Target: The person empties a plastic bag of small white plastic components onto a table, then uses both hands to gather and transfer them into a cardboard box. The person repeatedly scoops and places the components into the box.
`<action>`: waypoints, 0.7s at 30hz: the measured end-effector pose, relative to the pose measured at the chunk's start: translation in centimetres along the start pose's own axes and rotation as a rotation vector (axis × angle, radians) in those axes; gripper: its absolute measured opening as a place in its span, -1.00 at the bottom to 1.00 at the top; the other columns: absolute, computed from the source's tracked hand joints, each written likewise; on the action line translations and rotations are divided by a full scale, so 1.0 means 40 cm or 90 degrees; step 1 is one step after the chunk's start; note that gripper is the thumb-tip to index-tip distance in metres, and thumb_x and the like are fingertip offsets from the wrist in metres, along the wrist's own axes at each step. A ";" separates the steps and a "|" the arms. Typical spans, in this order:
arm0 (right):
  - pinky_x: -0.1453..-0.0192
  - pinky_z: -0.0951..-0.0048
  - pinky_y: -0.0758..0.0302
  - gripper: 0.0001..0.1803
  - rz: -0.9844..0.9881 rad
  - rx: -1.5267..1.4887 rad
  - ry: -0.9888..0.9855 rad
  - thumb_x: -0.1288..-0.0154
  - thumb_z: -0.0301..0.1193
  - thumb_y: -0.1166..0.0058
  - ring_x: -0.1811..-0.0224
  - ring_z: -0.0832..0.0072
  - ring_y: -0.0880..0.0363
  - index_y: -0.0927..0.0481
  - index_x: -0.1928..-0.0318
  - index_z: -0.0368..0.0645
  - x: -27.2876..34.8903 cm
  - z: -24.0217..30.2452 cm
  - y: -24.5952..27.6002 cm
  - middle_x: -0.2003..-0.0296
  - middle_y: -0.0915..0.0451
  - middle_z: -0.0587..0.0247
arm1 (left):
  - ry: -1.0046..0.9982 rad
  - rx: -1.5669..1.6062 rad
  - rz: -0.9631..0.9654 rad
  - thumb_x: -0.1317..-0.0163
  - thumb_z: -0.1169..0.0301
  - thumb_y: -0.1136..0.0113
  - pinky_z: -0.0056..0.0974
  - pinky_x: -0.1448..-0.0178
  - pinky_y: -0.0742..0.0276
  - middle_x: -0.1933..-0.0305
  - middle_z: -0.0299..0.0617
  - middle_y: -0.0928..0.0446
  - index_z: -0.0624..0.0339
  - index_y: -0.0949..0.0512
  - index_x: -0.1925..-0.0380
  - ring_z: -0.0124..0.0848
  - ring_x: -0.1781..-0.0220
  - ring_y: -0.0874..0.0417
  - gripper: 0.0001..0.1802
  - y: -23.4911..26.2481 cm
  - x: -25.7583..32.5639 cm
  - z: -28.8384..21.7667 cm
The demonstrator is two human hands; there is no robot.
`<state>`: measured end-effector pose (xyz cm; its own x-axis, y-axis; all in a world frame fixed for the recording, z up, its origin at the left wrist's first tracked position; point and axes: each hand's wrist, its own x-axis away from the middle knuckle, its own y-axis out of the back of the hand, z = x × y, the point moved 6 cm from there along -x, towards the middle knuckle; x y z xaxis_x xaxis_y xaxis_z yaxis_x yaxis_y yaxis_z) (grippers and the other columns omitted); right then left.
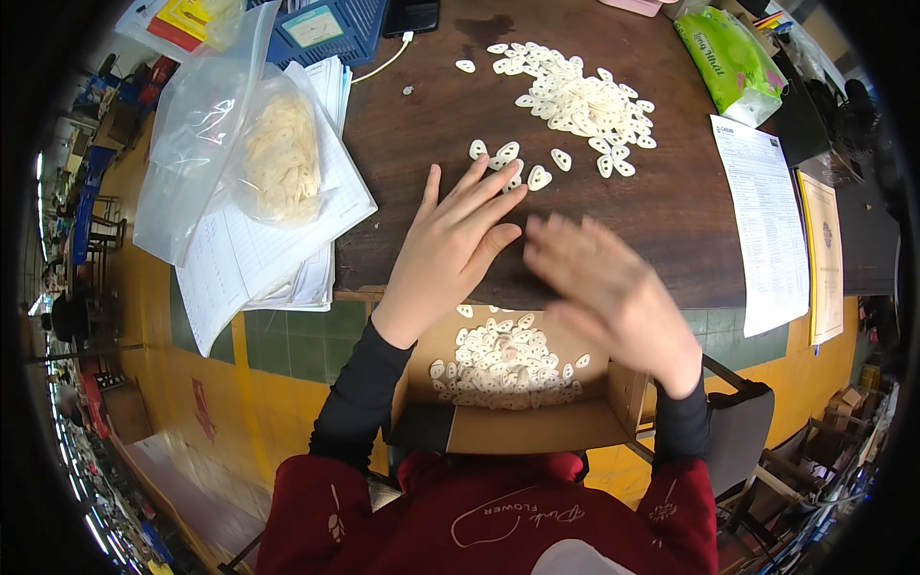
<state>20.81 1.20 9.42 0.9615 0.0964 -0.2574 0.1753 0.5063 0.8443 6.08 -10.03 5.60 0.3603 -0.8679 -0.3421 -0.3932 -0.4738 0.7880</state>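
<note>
At frame centre, a left hand (450,251) and right hand (609,292) lie flat on a table (671,206), near its front edge. A pile of small oval pieces (575,101) sits above them. Below, a cardboard box (508,422) holds more pieces. At upper left, a plastic bag (278,158) rests on papers (240,254).

2 hands (450,249) (609,292) at table (422,153) edge. 1 box (517,422) below table, 1 clear bag (240,144) left, 1 green pack (733,62) far right, 2 sheets (767,225) (824,254) right. White pieces (575,96) on table: too many to count; 6 loose near the pile.
</note>
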 end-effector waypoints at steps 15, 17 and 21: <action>-0.58 -0.03 -0.42 -0.38 0.138 -0.120 0.004 -0.24 -0.27 -0.37 -0.51 0.13 -0.46 -0.65 -0.32 -0.10 0.074 0.044 -0.049 -0.47 -0.47 0.13 | 0.026 0.012 -0.034 -0.55 0.10 -0.13 0.37 -0.67 0.06 -0.45 -0.18 -0.54 0.12 -0.62 -0.28 -0.05 -0.62 -0.34 -0.53 0.011 0.005 0.014; -0.61 -0.05 -0.36 -0.39 0.166 -0.191 0.007 -0.24 -0.25 -0.37 -0.54 0.12 -0.42 -0.67 -0.32 -0.05 0.081 0.054 -0.037 -0.48 -0.47 0.15 | 0.044 0.022 -0.064 -0.56 0.11 -0.12 0.38 -0.67 0.05 -0.46 -0.15 -0.53 0.12 -0.58 -0.33 0.01 -0.62 -0.33 -0.51 0.009 -0.006 0.017; -0.64 -0.08 -0.27 -0.41 0.012 -0.085 0.011 -0.31 -0.33 -0.34 -0.55 0.00 -0.38 -0.61 -0.35 -0.13 -0.003 -0.007 0.000 -0.50 -0.40 -0.05 | 0.055 -0.028 -0.034 -0.59 0.12 -0.07 0.34 -0.66 0.00 -0.52 0.00 -0.44 0.14 -0.34 -0.51 0.11 -0.63 -0.29 -0.39 0.001 -0.014 0.019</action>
<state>20.63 1.40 9.32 0.9605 0.1208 -0.2508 0.1265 0.6132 0.7797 5.22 -9.68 5.41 0.4517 -0.8245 -0.3409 -0.3342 -0.5106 0.7922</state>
